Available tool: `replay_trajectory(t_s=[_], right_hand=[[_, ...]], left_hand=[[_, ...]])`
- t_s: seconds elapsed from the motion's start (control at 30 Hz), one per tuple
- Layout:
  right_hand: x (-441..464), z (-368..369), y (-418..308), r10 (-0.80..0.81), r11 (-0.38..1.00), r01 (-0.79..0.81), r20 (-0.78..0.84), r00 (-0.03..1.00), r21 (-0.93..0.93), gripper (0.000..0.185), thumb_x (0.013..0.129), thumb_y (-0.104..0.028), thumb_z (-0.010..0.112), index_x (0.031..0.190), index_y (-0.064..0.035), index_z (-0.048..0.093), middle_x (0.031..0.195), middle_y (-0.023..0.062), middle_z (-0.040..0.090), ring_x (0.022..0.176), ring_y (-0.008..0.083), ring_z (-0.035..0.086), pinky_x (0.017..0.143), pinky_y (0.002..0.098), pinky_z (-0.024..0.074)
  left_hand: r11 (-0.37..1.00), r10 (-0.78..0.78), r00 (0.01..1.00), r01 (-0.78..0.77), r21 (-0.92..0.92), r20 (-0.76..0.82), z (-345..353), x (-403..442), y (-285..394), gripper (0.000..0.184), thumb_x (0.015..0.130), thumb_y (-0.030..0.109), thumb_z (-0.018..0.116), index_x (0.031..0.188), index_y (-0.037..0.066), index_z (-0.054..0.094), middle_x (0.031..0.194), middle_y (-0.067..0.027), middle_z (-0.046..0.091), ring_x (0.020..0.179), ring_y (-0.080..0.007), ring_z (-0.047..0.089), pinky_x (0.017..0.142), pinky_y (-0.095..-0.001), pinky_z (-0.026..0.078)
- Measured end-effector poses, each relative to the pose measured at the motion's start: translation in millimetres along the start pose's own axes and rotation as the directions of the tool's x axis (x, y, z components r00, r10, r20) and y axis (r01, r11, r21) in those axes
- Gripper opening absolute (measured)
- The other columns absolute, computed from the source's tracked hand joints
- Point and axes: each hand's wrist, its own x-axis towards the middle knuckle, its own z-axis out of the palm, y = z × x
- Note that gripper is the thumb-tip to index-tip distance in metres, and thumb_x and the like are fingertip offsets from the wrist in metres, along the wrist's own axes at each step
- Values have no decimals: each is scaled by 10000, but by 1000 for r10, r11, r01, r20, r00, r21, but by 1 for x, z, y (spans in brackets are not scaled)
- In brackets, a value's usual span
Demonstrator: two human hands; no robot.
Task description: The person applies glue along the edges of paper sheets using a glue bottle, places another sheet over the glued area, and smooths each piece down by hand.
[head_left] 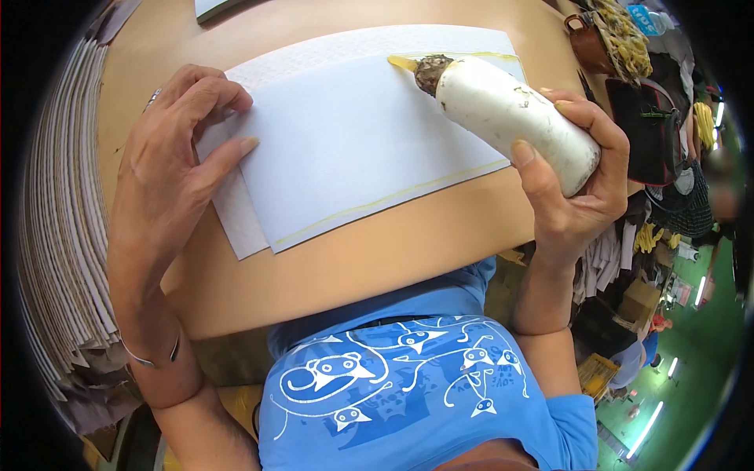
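Observation:
My right hand (577, 169) is wrapped round a white glue bottle (514, 106), tilted so its crusted dark neck points left. From the neck a yellow tip (402, 63) reaches the far edge of a smooth white sheet (338, 141). Yellowish glue lines run along that sheet's far and near edges. Under it, offset to the left and back, is a textured white sheet (314, 59). My left hand (184, 141) is over the sheets' left edge, thumb and forefinger apart, fingertips at the smooth sheet's corner; the other fingers are curled and partly hidden.
A tall stack of sheets (67, 196) stands along the left of the tan table (377, 259). At the right edge are a brown pot (589, 47) with yellowish crust and a black bag (648, 129). A dark-edged object (224, 8) shows at the back.

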Motion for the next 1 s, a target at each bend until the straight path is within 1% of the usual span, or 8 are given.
replay_trajectory(t_s=[0.3, 0.5, 0.6, 0.73, 0.77, 0.87, 0.93, 1.0], right_hand=[[6, 18, -8, -121, 993, 122, 106, 987, 2, 409, 658, -12, 674, 1030, 29, 508, 1000, 195, 571, 962, 255, 568, 863, 367, 461], [9, 35, -17, -136, 990, 128, 127, 983, 66, 422, 647, 17, 663, 1037, 30, 503, 1009, 195, 569, 978, 265, 567, 871, 385, 463], [11, 42, -21, -148, 987, 136, 153, 977, 81, 431, 643, 32, 657, 1045, 31, 501, 1013, 195, 569, 980, 266, 567, 875, 382, 462], [15, 49, -27, -161, 986, 147, 196, 967, 81, 443, 640, 43, 655, 1054, 31, 499, 1013, 199, 570, 979, 265, 568, 873, 372, 462], [16, 50, -26, -172, 983, 155, 200, 965, 96, 445, 639, 44, 656, 1056, 31, 499, 1012, 201, 571, 977, 264, 568, 871, 369, 463], [22, 59, -40, -167, 931, 87, 201, 965, 354, 451, 638, 46, 658, 1059, 34, 498, 1007, 201, 573, 972, 264, 570, 864, 365, 466], [24, 63, -44, -177, 896, 74, 199, 964, 438, 454, 636, 47, 659, 1060, 38, 497, 1005, 200, 574, 969, 264, 572, 859, 363, 468], [24, 66, -40, -198, 925, 118, 194, 961, 361, 455, 634, 47, 660, 1058, 41, 496, 1004, 200, 574, 967, 264, 572, 854, 361, 470]], left_hand=[[1000, 0, 1000, 0, 25, -31, -2, 1, 1, 275, 697, 55, 654, 936, 33, 520, 903, -27, 539, 796, -141, 492, 704, -257, 416], [999, 46, 996, -46, 6, -74, -1, -1, -7, 336, 677, 94, 694, 961, 52, 519, 874, -19, 524, 725, -139, 477, 668, -250, 419], [994, 83, 984, -71, 80, -157, 2, -2, -8, 363, 665, 113, 720, 956, 48, 513, 867, -21, 519, 710, -141, 478, 649, -252, 421], [999, 2, 996, 2, 49, -90, -4, 0, -7, 380, 654, 113, 738, 950, 43, 510, 861, -28, 513, 712, -143, 478, 635, -257, 423], [998, 18, 996, -13, 58, -91, -1, 2, -8, 380, 654, 109, 739, 949, 42, 510, 858, -29, 510, 712, -143, 478, 635, -258, 423], [999, 13, 996, -9, 45, -90, -2, 1, -10, 380, 653, 101, 740, 949, 39, 510, 852, -37, 504, 721, -146, 482, 644, -257, 427], [998, 30, 995, -25, 54, -92, -3, 1, -10, 356, 668, 95, 727, 945, 38, 511, 846, -36, 505, 727, -143, 488, 652, -254, 429], [993, 83, 992, -74, 94, -99, -4, 1, -10, 311, 699, 87, 703, 938, 38, 512, 837, -29, 511, 732, -133, 494, 660, -248, 429]])
